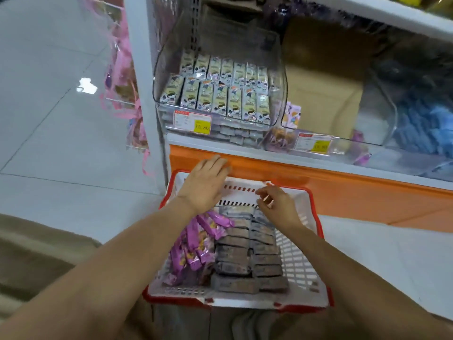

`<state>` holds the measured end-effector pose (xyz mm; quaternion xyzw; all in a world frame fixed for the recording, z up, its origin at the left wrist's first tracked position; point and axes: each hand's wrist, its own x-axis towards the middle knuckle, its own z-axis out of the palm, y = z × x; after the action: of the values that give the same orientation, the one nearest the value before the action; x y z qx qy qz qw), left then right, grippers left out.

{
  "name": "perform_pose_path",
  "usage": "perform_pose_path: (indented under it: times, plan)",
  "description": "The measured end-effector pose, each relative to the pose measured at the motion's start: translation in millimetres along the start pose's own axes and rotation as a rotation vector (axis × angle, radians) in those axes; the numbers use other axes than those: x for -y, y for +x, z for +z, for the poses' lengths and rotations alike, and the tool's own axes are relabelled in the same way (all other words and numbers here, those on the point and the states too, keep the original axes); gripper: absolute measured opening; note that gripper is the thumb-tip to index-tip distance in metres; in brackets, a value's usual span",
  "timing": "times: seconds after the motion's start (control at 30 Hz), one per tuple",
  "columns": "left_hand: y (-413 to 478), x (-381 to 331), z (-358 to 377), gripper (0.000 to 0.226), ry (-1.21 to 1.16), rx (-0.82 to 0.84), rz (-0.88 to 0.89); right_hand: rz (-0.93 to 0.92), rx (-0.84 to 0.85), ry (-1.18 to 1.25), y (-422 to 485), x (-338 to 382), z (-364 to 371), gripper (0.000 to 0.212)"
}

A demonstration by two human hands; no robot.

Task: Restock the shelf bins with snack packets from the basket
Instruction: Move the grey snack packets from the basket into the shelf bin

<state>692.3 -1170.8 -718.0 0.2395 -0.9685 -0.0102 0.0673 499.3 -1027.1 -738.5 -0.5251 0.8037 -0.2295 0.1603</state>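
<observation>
**Mia:** Where are the snack packets sitting?

**Ben:** They are lying in the basket [294, 253], low in the middle of the frame. The purple packets [196, 244] are leaning in a heap on its left side. The grey packets [245, 256] are lying in two neat rows beside them.

**Mia:** What is the left hand [204, 185] doing?

**Ben:** It is hanging flat over the far left end of the basket. Its fingers are lying straight and close together, and they are holding nothing.

**Mia:** And the right hand [277, 204]?

**Ben:** It is hanging over the far end of the grey rows. Its fingers are curling in toward the thumb. I cannot tell if they are pinching anything.

**Mia:** What is sitting above them?

**Ben:** An orange strip [318, 182] is running just past the basket. Over it, in the upper middle, a clear bin [279, 69] is holding standing cartoon packets [220, 94], with a yellow price tag [202, 128] on its front. A second clear bin [382, 114] is standing to its right. A shiny floor [49, 106] is filling the upper left.
</observation>
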Motion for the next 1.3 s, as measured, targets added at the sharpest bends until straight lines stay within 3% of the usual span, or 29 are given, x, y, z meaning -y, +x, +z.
perform_pose_path:
  times: [0.17, 0.5, 0.67, 0.83, 0.93, 1.17, 1.3]
  plan:
    - [17, -15, 31, 0.085, 0.046, 0.222, -0.061, 0.161, 0.196, -0.057, -18, -54, 31, 0.029]
    - [10, -19, 87, 0.088, 0.197, 0.273, -0.112, 0.207, 0.546, -0.221, -41, -111, 97, 0.027]
    - [10, -16, 102, 0.094, 0.154, 0.246, -0.122, 0.167, 0.603, -0.368, -45, -124, 111, 0.044]
    - [10, -20, 107, 0.093, 0.119, 0.220, -0.147, 0.102, 0.587, -0.481, -38, -121, 112, 0.036]
    - [10, -22, 103, 0.090, 0.113, 0.241, -0.155, 0.092, 0.487, -0.457, -37, -119, 108, 0.030]
    - [14, -26, 84, 0.083, -0.038, 0.279, -0.184, 0.112, 0.207, -0.022, -24, -89, 65, 0.033]
    - [15, -29, 62, 0.061, -0.206, 0.139, -0.214, 0.141, 0.060, 0.324, -21, -40, 32, 0.025]
